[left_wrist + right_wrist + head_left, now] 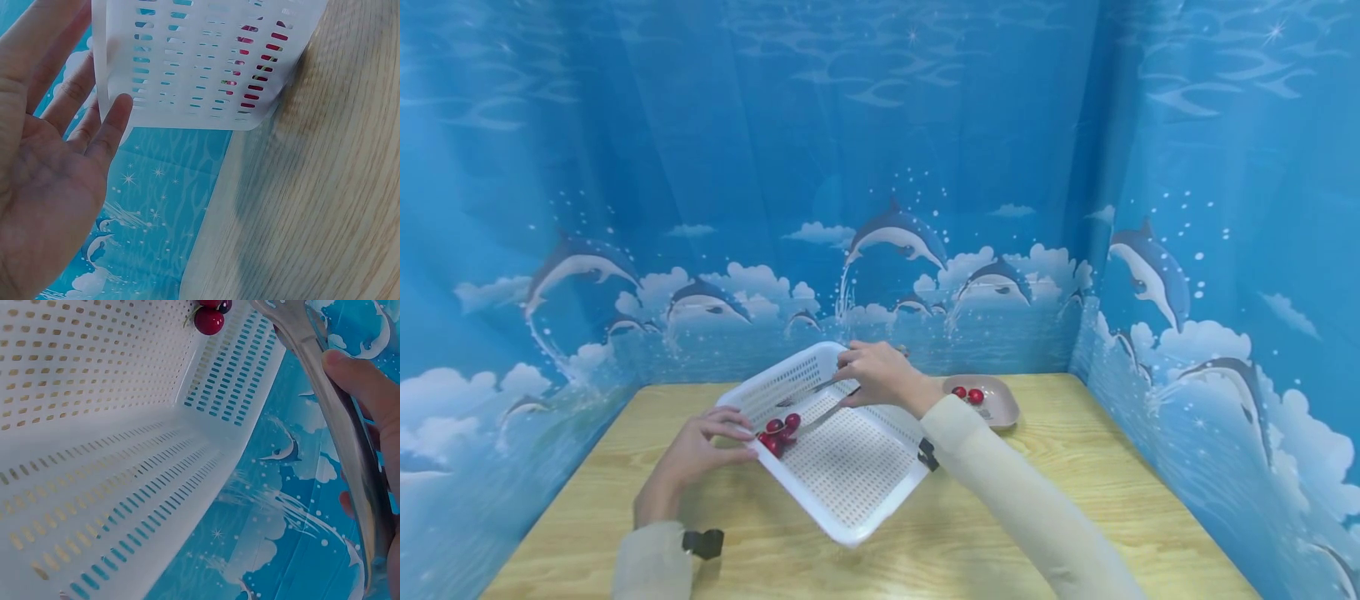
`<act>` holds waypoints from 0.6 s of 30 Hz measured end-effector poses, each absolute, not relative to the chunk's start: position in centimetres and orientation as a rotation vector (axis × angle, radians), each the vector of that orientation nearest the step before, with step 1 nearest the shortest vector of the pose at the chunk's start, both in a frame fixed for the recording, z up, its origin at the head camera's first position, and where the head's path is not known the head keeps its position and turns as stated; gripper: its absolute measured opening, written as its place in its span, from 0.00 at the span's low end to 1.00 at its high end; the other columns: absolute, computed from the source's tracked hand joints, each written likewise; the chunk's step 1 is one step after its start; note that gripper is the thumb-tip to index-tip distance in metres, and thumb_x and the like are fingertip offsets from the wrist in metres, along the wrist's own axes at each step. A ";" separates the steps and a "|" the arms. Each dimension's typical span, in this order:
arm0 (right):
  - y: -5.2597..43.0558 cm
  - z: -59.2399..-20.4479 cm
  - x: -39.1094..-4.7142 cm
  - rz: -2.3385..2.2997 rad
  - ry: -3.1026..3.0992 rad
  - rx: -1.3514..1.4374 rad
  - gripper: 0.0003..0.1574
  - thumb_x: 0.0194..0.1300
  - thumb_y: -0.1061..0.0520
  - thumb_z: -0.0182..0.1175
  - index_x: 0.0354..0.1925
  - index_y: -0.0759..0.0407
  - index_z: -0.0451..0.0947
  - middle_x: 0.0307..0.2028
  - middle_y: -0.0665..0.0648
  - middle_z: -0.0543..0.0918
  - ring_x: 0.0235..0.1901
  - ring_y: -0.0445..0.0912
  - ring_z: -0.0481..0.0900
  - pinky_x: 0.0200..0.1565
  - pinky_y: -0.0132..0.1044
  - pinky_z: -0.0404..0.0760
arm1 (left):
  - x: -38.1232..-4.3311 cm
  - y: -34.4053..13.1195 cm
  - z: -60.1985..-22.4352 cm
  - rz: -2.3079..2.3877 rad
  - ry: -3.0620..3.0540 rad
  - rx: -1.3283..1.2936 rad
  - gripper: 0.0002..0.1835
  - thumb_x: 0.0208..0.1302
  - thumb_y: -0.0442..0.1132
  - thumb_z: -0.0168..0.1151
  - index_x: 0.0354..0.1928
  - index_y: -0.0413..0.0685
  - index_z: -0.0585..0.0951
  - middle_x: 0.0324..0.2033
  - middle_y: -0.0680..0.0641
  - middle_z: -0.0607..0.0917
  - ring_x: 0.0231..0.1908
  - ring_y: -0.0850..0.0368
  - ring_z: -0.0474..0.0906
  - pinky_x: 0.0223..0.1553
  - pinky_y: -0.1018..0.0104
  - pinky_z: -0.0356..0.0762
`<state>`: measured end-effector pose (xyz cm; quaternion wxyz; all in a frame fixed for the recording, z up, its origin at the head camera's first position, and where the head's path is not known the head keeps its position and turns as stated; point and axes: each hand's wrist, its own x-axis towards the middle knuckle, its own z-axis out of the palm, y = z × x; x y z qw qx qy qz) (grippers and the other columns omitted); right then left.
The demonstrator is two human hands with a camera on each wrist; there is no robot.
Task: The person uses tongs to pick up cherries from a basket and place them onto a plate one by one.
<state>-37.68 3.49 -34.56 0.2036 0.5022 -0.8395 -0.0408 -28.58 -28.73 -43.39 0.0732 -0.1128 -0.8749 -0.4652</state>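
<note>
The right hand [880, 379], at the basket's 1 o'clock, grips metal tongs [344, 434], their arms parted beside the cherry cluster [785, 434]. That fruit sits inside the white perforated basket [850, 467], at its 9 to 10 o'clock; whether the tips touch it, I cannot tell. The left hand [707, 442], at 9 o'clock, holds the rim between thumb and fingers, how tightly is unclear.

Good handling here probably means setting one tip on each side of a single cherry and squeezing lightly, since smooth skin may slip or bruise. Keeping the rim steady should help.

The close basket wall and a green stem could catch the tips. At 2 o'clock, partly behind the right wrist, a pinkish plate [1003, 407] bears two cherries [975, 396]; the right sleeve [1015, 483] crosses the basket's 3 o'clock side. Wooden table [760, 533] lies below, dolphin-print curtain [775, 167] at 12 o'clock.
</note>
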 end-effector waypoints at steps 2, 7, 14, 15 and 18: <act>3.0 -34.5 -37.6 -0.145 -2.381 1.397 0.23 0.60 0.38 0.74 0.51 0.43 0.89 0.48 0.46 0.89 0.46 0.41 0.81 0.37 0.29 0.80 | -28.6 -28.8 -43.4 -1.401 -2.628 -0.337 0.16 0.49 0.38 0.83 0.40 0.41 0.91 0.53 0.39 0.88 0.68 0.36 0.69 0.70 0.27 0.62; 1.6 -34.6 -37.6 -0.148 -2.436 1.416 0.23 0.59 0.39 0.74 0.51 0.44 0.89 0.50 0.46 0.89 0.49 0.41 0.83 0.41 0.29 0.82 | -28.6 -28.8 -43.4 -1.384 -2.626 -0.340 0.16 0.48 0.38 0.83 0.40 0.42 0.91 0.53 0.39 0.88 0.66 0.42 0.70 0.70 0.27 0.62; 0.0 -35.0 -37.9 -0.218 -2.428 1.440 0.20 0.60 0.39 0.74 0.49 0.43 0.90 0.47 0.45 0.90 0.47 0.39 0.85 0.44 0.29 0.86 | -28.7 -28.9 -43.6 -1.373 -2.596 -0.380 0.15 0.48 0.38 0.83 0.38 0.43 0.91 0.51 0.39 0.89 0.57 0.76 0.67 0.71 0.28 0.62; -0.2 -35.1 -38.0 -0.226 -2.425 1.441 0.20 0.59 0.39 0.75 0.48 0.43 0.90 0.46 0.45 0.90 0.46 0.39 0.85 0.44 0.30 0.86 | -28.8 -29.0 -43.6 -1.374 -2.590 -0.387 0.15 0.48 0.38 0.83 0.38 0.43 0.91 0.51 0.39 0.89 0.56 0.78 0.66 0.71 0.28 0.62; -0.8 -35.5 -38.0 -0.247 -2.413 1.443 0.19 0.58 0.38 0.75 0.46 0.42 0.91 0.46 0.44 0.91 0.45 0.39 0.86 0.47 0.31 0.87 | -28.8 -29.0 -43.6 -1.374 -2.578 -0.401 0.14 0.48 0.38 0.83 0.38 0.43 0.91 0.50 0.38 0.89 0.55 0.81 0.65 0.71 0.28 0.62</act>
